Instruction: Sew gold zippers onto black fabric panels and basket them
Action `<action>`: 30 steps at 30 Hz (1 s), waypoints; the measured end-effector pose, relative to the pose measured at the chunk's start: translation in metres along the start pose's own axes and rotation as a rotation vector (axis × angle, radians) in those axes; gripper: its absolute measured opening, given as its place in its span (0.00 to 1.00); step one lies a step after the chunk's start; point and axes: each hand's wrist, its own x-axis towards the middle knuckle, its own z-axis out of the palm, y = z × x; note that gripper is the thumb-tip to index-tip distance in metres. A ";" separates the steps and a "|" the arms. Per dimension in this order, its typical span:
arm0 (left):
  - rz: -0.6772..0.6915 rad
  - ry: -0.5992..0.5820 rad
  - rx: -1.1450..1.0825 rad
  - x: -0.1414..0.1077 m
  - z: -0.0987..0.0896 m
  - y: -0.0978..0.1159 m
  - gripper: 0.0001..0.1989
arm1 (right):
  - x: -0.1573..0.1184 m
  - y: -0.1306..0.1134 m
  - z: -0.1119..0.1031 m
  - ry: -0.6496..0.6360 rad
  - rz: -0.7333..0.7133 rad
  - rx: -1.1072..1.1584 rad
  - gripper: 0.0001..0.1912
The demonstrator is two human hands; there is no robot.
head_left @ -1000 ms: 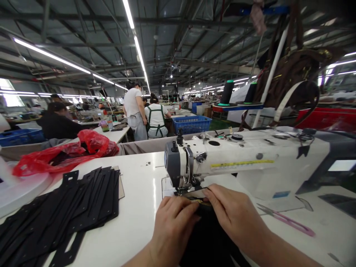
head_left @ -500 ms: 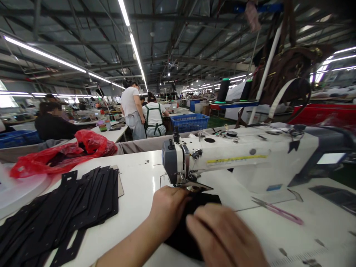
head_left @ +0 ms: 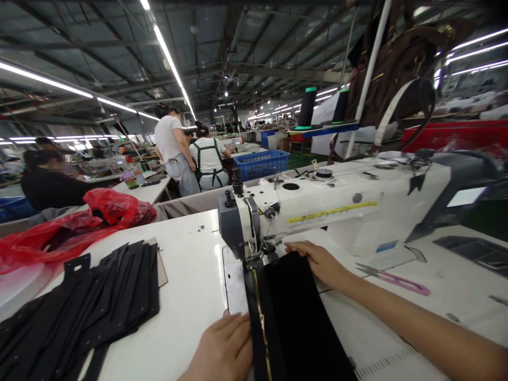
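A black fabric piece [head_left: 307, 317] with a gold zipper [head_left: 260, 312] along its left part lies lengthwise under the needle area of a white sewing machine [head_left: 333, 206]. At the near left edge of the fabric rests my left hand [head_left: 228, 344], its fingers together and their tips partly hidden at the edge. My right hand [head_left: 317, 259] reaches in from the right and touches the fabric's far right corner beside the presser foot, fingers extended. Pink-handled thread snips [head_left: 400, 280] lie on the table right of my right forearm's far side.
Black strips [head_left: 115, 296] with holes lie piled on the left of the white table [head_left: 186, 254], near a red plastic bag [head_left: 115, 211]. Thread cones [head_left: 307, 108] stand behind the machine. People and a blue basket [head_left: 262, 164] are beyond.
The fabric now lies extended toward me, showing the zipper. My left hand has moved back from the needle area to the near left edge; my right hand has moved forward beside the presser foot.
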 end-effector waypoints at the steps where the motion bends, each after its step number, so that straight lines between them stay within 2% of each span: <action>1: -0.006 0.000 0.008 -0.004 0.004 -0.001 0.13 | 0.003 0.008 0.000 -0.021 0.048 0.066 0.16; 4: -0.109 -0.001 -0.034 -0.003 0.011 -0.010 0.13 | 0.007 0.018 0.004 -0.089 0.185 0.243 0.22; 8: -0.327 -0.159 -0.057 0.013 0.016 -0.024 0.17 | 0.007 0.022 0.004 -0.160 0.285 0.392 0.22; 9: -0.362 -0.168 -0.054 0.016 0.018 -0.026 0.17 | 0.007 0.024 0.004 -0.186 0.294 0.423 0.21; 13: -0.397 -0.207 -0.051 0.023 0.021 -0.028 0.11 | 0.011 0.034 0.006 -0.274 0.310 0.495 0.18; 18: -0.400 -0.253 -0.018 0.029 0.017 -0.022 0.10 | 0.017 0.033 0.005 -0.218 0.319 0.340 0.10; 22: -0.415 -0.225 -0.025 0.028 0.018 -0.021 0.15 | 0.007 0.019 -0.005 -0.112 0.341 0.094 0.12; 25: -0.420 -0.215 -0.033 0.025 0.019 -0.023 0.16 | -0.003 0.004 -0.011 -0.119 0.353 -0.027 0.12; 28: -0.417 -0.221 -0.032 0.023 0.020 -0.025 0.15 | -0.004 -0.006 -0.015 -0.112 0.288 -0.097 0.07; 30: -0.409 -0.222 -0.028 0.024 0.019 -0.024 0.14 | 0.002 -0.004 -0.016 -0.090 0.196 -0.150 0.05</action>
